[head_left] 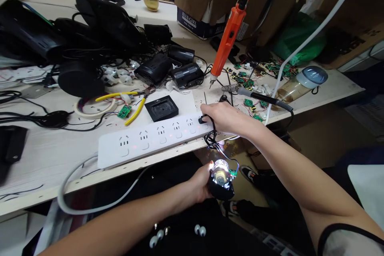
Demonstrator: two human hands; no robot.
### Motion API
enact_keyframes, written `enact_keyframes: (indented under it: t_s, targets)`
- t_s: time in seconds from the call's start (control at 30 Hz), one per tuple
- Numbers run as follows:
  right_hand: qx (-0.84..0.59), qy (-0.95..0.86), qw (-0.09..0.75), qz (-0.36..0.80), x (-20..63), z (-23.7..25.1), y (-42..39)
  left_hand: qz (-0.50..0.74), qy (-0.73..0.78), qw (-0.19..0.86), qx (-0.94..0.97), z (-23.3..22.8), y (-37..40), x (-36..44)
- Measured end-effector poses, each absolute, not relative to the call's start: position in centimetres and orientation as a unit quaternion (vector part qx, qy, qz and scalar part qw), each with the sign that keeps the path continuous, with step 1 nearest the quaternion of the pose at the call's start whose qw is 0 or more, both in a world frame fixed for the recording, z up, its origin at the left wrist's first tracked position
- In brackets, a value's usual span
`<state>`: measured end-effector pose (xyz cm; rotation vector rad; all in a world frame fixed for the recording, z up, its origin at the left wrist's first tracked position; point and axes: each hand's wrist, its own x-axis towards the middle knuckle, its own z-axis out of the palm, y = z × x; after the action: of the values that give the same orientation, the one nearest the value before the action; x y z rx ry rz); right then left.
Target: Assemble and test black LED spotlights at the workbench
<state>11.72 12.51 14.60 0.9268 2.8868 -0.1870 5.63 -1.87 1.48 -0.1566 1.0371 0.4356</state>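
The left hand (200, 186) is curled tight around a small black lamp unit (221, 180), held below the desk (45, 156) edge at about 6 o'clock from the power strip (150, 138). The unit's clear dome glows, with a small green board (233, 173) bare at its 3 o'clock side. Thin wires (213, 142) climb from it to a black plug (203, 120) at the strip's right end, which the right hand (228, 118) pinches between thumb and fingertips.

The unit looks light and rigid, but the dome, exposed board and fine wires seem fragile; the black base is the safe place to hold, as now. The plug is small and stiff, best gripped by its body, not the wire. At 12 o'clock from the right hand hangs an orange screwdriver (228, 38), with a soldering iron (258, 97) just beside.
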Motion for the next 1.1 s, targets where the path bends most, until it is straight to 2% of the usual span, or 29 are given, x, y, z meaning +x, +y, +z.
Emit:
enact_keyframes:
  t_s: [1.1]
  targets:
    - [0.353,0.927,0.099,-0.079,11.1,15.8,12.2,0.225,0.44,0.865,-0.084,1.9,-2.1,4.9]
